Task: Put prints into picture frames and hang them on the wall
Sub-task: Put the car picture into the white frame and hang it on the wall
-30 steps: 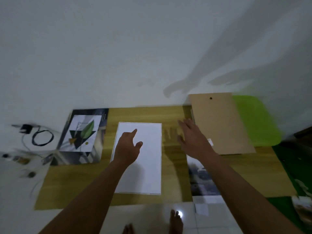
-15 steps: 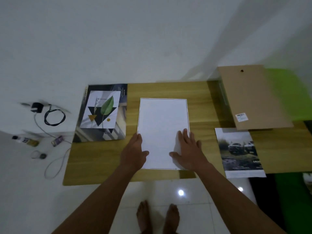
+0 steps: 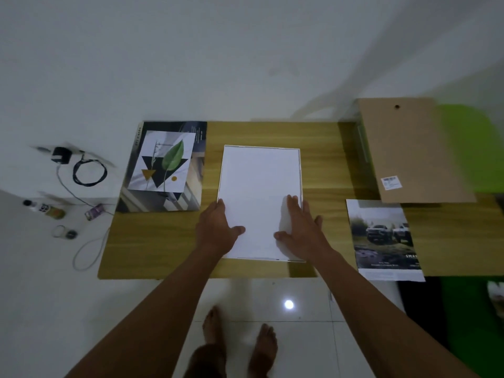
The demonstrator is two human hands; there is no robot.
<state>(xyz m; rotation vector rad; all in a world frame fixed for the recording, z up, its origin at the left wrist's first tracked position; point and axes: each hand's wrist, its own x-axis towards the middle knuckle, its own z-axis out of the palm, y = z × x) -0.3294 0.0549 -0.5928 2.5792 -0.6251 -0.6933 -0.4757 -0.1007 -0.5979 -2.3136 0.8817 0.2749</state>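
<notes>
Frame (image 3: 259, 181) on desk (image 3: 163, 241): left hand (image 3: 218, 230), right hand (image 3: 302, 230) pressed flat, fingers straight; seating step, seemingly; next needs backing board (image 3: 414, 148), far right.

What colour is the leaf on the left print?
Green leaf, seen best in the head view.

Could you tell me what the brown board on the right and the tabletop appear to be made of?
The brown board looks like matte hardboard or fibreboard: flat, uniform tan, with a small hole and a sticker. The tabletop looks like wood or wood-grain laminate: pale yellowish streaked grain, low sheen; which one cannot be told.
</notes>
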